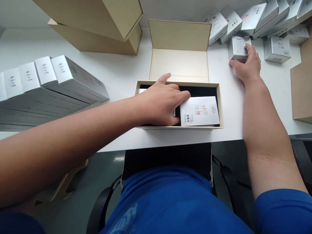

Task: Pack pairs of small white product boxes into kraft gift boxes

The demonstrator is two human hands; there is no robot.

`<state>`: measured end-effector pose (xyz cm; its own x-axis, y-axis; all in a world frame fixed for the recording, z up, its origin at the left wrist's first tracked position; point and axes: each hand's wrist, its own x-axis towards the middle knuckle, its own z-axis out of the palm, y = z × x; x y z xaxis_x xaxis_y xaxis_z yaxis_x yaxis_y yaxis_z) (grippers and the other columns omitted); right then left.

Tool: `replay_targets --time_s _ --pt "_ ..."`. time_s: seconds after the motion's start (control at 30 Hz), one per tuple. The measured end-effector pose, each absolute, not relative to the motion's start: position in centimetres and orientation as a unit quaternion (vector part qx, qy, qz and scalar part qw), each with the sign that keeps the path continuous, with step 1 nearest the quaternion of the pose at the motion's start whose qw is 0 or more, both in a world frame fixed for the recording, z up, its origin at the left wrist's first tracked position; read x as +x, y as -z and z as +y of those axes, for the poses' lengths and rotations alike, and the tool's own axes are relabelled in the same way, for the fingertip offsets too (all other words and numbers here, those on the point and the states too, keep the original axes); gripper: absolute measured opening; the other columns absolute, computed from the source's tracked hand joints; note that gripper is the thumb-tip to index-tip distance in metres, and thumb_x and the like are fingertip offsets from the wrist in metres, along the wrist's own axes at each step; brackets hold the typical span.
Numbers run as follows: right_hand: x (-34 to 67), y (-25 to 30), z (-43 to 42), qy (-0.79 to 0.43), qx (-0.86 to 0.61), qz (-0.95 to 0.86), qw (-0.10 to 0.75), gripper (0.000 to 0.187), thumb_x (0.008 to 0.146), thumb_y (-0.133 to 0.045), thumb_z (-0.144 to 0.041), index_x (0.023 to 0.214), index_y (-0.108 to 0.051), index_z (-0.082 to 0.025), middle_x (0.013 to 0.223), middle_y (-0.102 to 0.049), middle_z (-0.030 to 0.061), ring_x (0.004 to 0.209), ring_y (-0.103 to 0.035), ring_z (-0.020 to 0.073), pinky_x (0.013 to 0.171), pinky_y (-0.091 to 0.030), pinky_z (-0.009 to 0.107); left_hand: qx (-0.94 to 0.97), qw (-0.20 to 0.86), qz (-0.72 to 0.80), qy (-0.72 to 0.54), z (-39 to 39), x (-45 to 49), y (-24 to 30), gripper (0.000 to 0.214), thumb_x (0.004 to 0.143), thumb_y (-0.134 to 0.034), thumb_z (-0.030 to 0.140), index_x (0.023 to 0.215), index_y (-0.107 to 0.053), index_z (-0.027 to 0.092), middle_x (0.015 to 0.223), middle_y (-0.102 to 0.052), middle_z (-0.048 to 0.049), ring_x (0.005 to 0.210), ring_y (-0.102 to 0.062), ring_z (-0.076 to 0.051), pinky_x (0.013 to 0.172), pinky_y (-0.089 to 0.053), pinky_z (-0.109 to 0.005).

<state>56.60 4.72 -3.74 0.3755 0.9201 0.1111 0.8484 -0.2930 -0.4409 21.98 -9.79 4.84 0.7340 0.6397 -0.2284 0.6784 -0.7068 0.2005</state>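
An open cream gift box (221, 110) stands near the table's front edge, its lid (180, 63) folded back. Inside, on the right, lies a white tea box (200, 111) with printed characters. My left hand (165, 102) reaches into the left part, thumb and fingers curled around another white tea box (141, 90), mostly hidden beneath it. The left index fingertip is beside the right tea box's upper left corner. At the back right, my right hand (248, 66) grips a small silver-white tea box (237, 47), thumb at its front corner and fingers on top.
Several white boxes (53, 81) stand in a row at the left. Larger cream boxes (109, 35) are stacked behind them. More small boxes (234, 24) crowd the back right, with one nearer box (277, 49) beside my right hand. A brown carton (302, 87) is at the right edge.
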Motion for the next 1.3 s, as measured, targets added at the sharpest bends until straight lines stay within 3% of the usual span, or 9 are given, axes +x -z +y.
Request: replay_targets --time_s 0.1,0.2,0.33,0.43,0.53,0.7,0.93,1.13,1.3 --pt "56.8 4.0 4.8 -0.087 -0.796 -0.557 0.219 0.091 0.089 -0.080 -0.027 0.169 -0.037 -0.028 0.171 -0.044 0.0144 0.159 -0.043 0.0288 0.135 -0.026 0.050 0.924 0.121 0.352 0.090 -10.0 22.3 -5.0 0.038 0.081 -0.061 0.044 0.111 -0.066 0.021 0.089 -0.074 -0.0045 0.112 -0.070 -0.033 0.136 -0.014 -0.062" --pt "57.2 4.3 5.1 -0.099 -0.795 -0.554 0.228 0.093 0.087 -0.080 -0.027 0.169 -0.036 -0.029 0.172 -0.043 0.0140 0.161 -0.040 0.0313 0.137 -0.023 0.053 0.922 0.124 0.352 0.100 -10.0 22.1 -5.4 0.047 0.083 -0.060 0.044 0.123 -0.065 0.020 0.101 -0.077 -0.0066 0.116 -0.071 -0.034 0.135 -0.017 -0.064" --pt "57.0 3.7 4.7 -0.118 -0.814 -0.514 0.246 0.114 0.077 -0.087 -0.025 0.172 -0.025 -0.029 0.184 -0.019 0.0117 0.174 -0.005 0.0332 0.140 -0.006 0.058 0.910 0.181 0.362 0.095 -9.8 20.8 -6.5 0.078 0.086 -0.062 0.061 0.153 -0.050 0.022 0.138 -0.072 -0.0106 0.126 -0.069 -0.035 0.134 -0.013 -0.071" --pt "55.8 2.5 3.6 -0.080 -0.817 -0.507 0.264 0.110 0.086 -0.080 -0.031 0.175 -0.017 -0.027 0.187 0.001 0.0079 0.174 0.013 0.0327 0.141 0.001 0.056 0.890 0.221 0.384 0.108 -9.6 19.4 -7.5 0.088 0.090 -0.053 0.077 0.157 -0.047 0.019 0.133 -0.074 -0.0110 0.130 -0.067 -0.035 0.134 -0.014 -0.071" --pt "54.7 1.6 2.8 -0.038 -0.796 -0.542 0.266 0.100 0.091 -0.073 -0.037 0.175 -0.019 -0.023 0.187 0.000 0.0090 0.175 0.011 0.0347 0.141 0.002 0.052 0.876 0.221 0.411 0.123 -9.7 18.5 -7.8 0.089 0.091 -0.048 0.081 0.151 -0.051 0.016 0.116 -0.077 -0.0093 0.117 -0.072 -0.034 0.134 -0.017 -0.070" --pt "53.5 1.5 2.3 0.015 -0.740 -0.610 0.284 0.106 0.082 -0.081 -0.049 0.170 -0.028 -0.028 0.187 -0.007 0.0068 0.174 0.005 0.0396 0.141 0.001 0.060 0.874 0.232 0.414 0.107 -10.3 18.4 -6.2 0.076 0.089 -0.047 0.085 0.127 -0.067 0.022 0.088 -0.074 -0.0014 0.096 -0.075 -0.029 0.137 0.003 -0.066" --pt "50.0 2.0 1.5 0.045 -0.613 -0.745 0.260 0.078 0.089 -0.069 -0.072 0.159 -0.043 -0.049 0.176 -0.038 -0.0042 0.174 -0.003 0.0381 0.142 -0.006 0.073 0.891 0.207 0.404 -0.025 -11.2 18.3 -4.2 0.059 0.098 -0.038 0.070 0.121 -0.071 0.026 0.100 -0.078 -0.0044 0.109 -0.073 -0.030 0.136 0.005 -0.068" --pt "48.9 5.8 4.0 -0.040 -0.578 -0.784 0.224 0.062 0.102 -0.045 -0.073 0.146 -0.060 -0.032 0.147 -0.067 0.0088 0.150 -0.053 0.0377 0.136 -0.030 0.069 0.888 0.189 0.415 -0.059 -11.4 18.9 -3.6 0.039 0.091 -0.044 0.049 0.102 -0.072 0.024 0.084 -0.074 -0.0021 0.094 -0.074 -0.027 0.135 -0.010 -0.065" --pt "49.6 7.9 7.2 -0.081 -0.644 -0.717 0.254 0.088 0.087 -0.068 -0.081 0.155 -0.049 -0.029 0.164 -0.055 0.0123 0.157 -0.044 0.0427 0.132 -0.031 0.074 0.887 0.209 0.406 -0.067 -11.5 18.5 -3.9 0.038 0.091 -0.044 0.047 0.097 -0.075 0.026 0.078 -0.071 -0.0004 0.096 -0.074 -0.025 0.136 -0.008 -0.061"
